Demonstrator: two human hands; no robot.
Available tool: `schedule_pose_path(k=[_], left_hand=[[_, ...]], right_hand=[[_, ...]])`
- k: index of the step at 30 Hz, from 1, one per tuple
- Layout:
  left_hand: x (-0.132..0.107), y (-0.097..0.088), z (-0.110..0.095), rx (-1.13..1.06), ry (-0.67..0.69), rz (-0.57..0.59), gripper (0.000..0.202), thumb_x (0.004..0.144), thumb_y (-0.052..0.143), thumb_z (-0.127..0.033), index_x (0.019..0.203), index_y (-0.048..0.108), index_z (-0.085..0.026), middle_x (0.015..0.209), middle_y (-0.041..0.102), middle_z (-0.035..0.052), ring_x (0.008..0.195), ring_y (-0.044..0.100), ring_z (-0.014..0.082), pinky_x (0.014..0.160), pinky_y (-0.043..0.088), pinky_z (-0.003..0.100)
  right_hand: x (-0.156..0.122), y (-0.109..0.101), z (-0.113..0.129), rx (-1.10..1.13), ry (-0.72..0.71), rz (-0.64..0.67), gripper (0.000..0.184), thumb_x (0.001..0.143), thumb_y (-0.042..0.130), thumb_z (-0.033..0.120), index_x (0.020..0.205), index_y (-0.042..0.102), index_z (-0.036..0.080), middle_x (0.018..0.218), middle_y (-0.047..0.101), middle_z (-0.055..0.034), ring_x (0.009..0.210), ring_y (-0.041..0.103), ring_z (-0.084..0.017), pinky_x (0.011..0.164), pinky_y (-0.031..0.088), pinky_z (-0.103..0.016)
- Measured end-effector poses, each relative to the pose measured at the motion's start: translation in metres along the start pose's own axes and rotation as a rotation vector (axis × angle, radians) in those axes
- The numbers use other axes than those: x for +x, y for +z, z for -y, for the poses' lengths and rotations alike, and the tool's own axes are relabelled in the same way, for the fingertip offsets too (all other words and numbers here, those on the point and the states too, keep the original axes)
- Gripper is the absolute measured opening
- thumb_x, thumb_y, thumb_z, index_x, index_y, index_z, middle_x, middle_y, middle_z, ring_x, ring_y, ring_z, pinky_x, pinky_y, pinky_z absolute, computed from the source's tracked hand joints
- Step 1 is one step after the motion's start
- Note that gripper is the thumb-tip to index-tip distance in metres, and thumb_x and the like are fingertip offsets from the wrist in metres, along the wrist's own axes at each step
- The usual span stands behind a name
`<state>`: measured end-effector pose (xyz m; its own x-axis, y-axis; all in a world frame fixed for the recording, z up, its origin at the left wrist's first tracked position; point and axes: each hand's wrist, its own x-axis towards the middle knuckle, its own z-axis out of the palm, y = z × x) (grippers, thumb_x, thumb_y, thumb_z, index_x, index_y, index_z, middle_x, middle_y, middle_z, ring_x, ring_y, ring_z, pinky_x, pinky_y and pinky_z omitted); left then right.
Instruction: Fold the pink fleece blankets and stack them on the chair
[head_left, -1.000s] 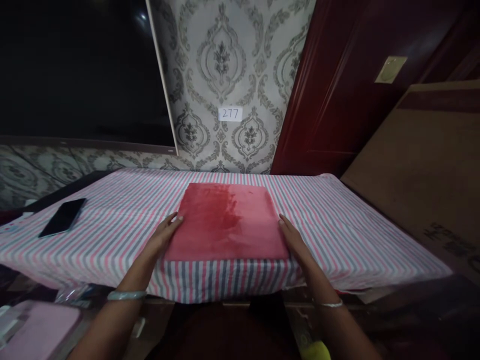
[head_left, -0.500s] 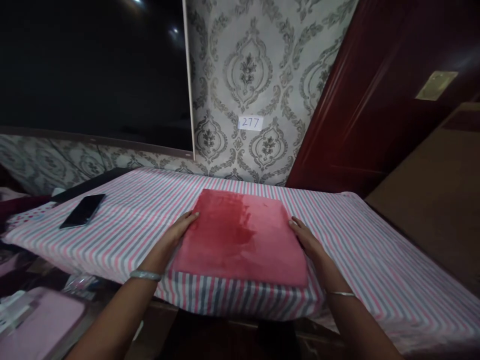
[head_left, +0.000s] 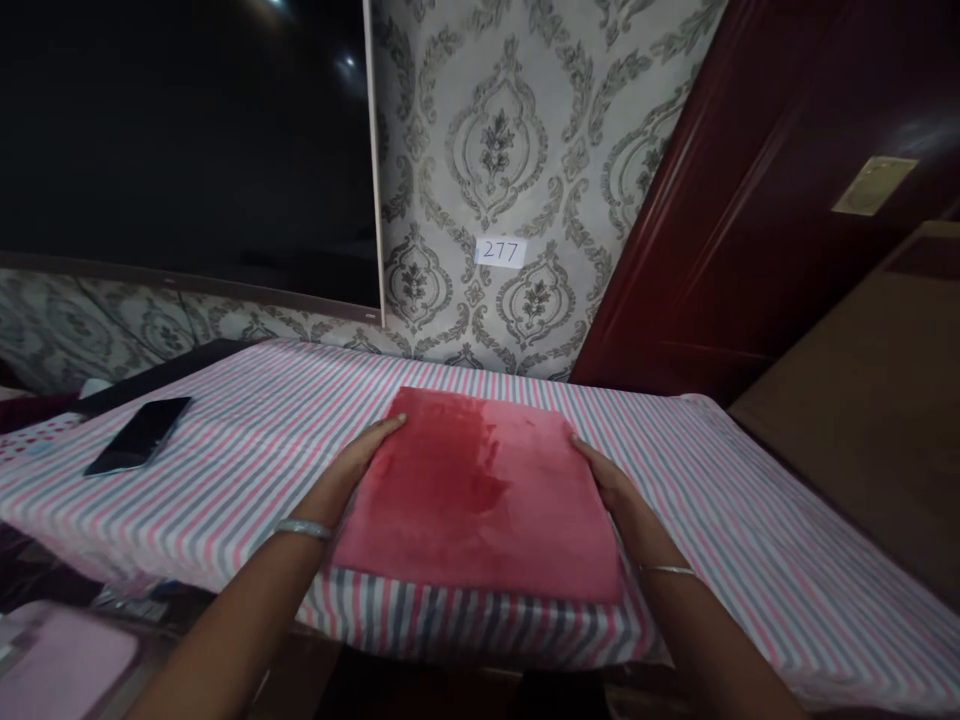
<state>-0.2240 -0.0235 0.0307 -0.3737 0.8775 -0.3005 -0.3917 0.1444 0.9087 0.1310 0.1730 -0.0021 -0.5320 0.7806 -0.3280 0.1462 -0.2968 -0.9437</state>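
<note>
A square, flat piece of pink plush cloth, seemingly folded into a thick pad, lies at the front edge of the striped table cover. Its upper left part looks darker red, as if the nap is brushed another way. My left hand grips its left side with the thumb on top; the other fingers are mostly hidden. On the opposite side my right hand holds the edge, thumb on top and fingers down along or under the side. Both wrists wear bracelets.
A striped cover drapes the table. A black phone lies at left. Behind are a large screen, patterned wall with a "277" note, dark red door and cardboard box. A pink item sits below left.
My left thumb has slid slightly farther up over the cloth's upper left edge, and the right hand has shifted slightly inward. The view has moved a little; the cloth appears lower in it.
</note>
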Motion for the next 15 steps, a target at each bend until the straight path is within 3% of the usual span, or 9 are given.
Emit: schedule_pose_path(k=[4,7,10,15], left_hand=[[0.000,0.007,-0.014,0.050,-0.100,0.002,0.032,0.067,0.085,-0.037,0.091,0.077,-0.017,0.082,0.080,0.0115,0.076,0.077,0.0294,0.073,0.064,0.040],[0.000,0.010,-0.031,0.078,-0.034,-0.041,0.027,0.060,0.085,-0.027,0.082,0.075,-0.015,0.077,0.079,0.0106,0.067,0.074,0.0255,0.066,0.063,0.035],[-0.002,0.018,-0.063,0.107,0.178,-0.048,0.034,0.056,0.086,-0.025,0.085,0.074,-0.013,0.078,0.077,0.0096,0.071,0.073,0.0249,0.068,0.062,0.034],[-0.004,0.037,-0.140,0.253,0.676,-0.167,0.059,0.063,0.085,-0.021,0.119,0.068,-0.014,0.107,0.076,0.0116,0.104,0.071,0.0284,0.095,0.059,0.041]], right_hand=[[-0.003,0.001,0.010,0.050,0.014,0.029,0.043,0.084,0.065,0.055,0.096,0.076,0.016,0.091,0.081,-0.0164,0.101,0.077,-0.033,0.093,0.060,-0.047],[-0.003,0.000,0.028,0.067,-0.017,-0.011,0.029,0.077,0.072,0.044,0.085,0.075,0.016,0.088,0.080,-0.0162,0.096,0.077,-0.034,0.090,0.061,-0.046],[-0.003,-0.001,0.064,0.078,-0.205,-0.088,0.026,0.067,0.077,0.035,0.085,0.074,0.016,0.091,0.081,-0.0153,0.092,0.077,-0.033,0.089,0.061,-0.046],[-0.005,-0.004,0.148,0.049,-0.744,-0.200,0.057,0.060,0.078,0.030,0.115,0.069,0.018,0.111,0.078,-0.0100,0.106,0.071,-0.030,0.098,0.056,-0.046]])
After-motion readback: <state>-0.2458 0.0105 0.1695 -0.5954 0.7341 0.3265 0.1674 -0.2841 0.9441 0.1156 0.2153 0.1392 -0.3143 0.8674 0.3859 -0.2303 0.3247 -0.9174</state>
